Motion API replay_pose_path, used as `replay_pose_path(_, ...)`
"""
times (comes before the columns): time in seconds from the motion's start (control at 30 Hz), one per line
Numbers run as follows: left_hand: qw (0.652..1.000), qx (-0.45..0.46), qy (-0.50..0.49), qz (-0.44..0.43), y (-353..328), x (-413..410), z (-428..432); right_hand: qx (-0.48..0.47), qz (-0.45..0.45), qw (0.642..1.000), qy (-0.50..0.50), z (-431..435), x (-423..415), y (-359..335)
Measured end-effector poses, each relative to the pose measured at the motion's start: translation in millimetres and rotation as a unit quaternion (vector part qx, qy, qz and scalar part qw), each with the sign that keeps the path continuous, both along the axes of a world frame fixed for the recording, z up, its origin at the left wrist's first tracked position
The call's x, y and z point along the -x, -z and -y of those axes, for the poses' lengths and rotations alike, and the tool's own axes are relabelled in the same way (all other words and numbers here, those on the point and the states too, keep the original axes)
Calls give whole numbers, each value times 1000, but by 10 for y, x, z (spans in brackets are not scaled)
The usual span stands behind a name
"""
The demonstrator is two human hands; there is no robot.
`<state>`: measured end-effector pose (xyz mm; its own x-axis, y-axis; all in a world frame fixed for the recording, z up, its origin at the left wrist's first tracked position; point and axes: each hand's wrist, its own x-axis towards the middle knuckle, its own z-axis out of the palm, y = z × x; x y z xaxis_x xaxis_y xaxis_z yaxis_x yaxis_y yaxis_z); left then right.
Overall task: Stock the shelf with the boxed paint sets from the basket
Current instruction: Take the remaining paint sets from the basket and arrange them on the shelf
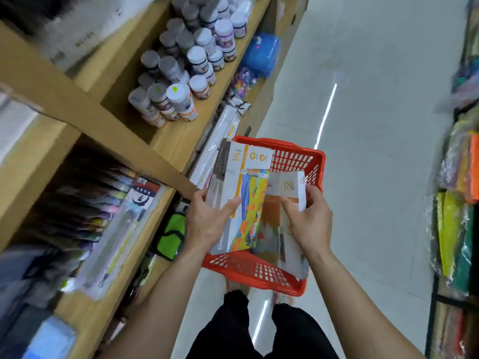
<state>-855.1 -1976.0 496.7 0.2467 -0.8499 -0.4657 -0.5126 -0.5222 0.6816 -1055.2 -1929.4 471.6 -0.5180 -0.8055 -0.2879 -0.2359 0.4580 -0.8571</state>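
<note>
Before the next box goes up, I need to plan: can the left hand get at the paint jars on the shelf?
Probably not: the left hand is full, gripping a paint box, though the jars stand unblocked.

Jars (181,73) crowd the upper shelf (181,136); aisle floor (375,125) open.

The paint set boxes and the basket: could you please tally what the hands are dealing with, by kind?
Paint set boxes held in the left hand: 1
Paint set boxes held in the right hand: 1
Red baskets: 1
Total: 3
More boxes lie in the basket, too blurred to count.
</note>
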Motion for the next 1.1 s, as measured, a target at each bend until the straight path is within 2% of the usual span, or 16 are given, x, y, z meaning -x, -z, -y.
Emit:
replay_pose_path(0.13, 996, 48, -67, -29, -472, -105, -260, 63, 14, 997, -53, 28, 29, -482)
replay_pose_path(0.27, 987, 99, -126, -21, -896, -260, -554, 120, 30, 988, -96, 16, 15, -950)
replay_pose_path(0.47, 961, 179, -210, -16, -1713, -653, -1125, 207, 73, 959, -180, 30, -229, -1696)
replay_pose_path(0.63, 929, 225, -293, 19, -2249, -1153, -1709, 283, 113, 912, -275, 6, -790, -2220)
replay_pose_path(0.77, 893, 264, -364, 9, -2523, -1605, -2182, 314, 154, 877, -329, -100, -1342, -2523)
replay_pose_path(1.0, 826, 293, -480, -30, -2707, -2510, -3016, 312, 199, 836, -405, -455, -2367, -2877)
replay_pose_path(1.1, 815, 288, -502, -33, -2765, -2942, -3305, 305, 218, 821, -430, -664, -2827, -2952)
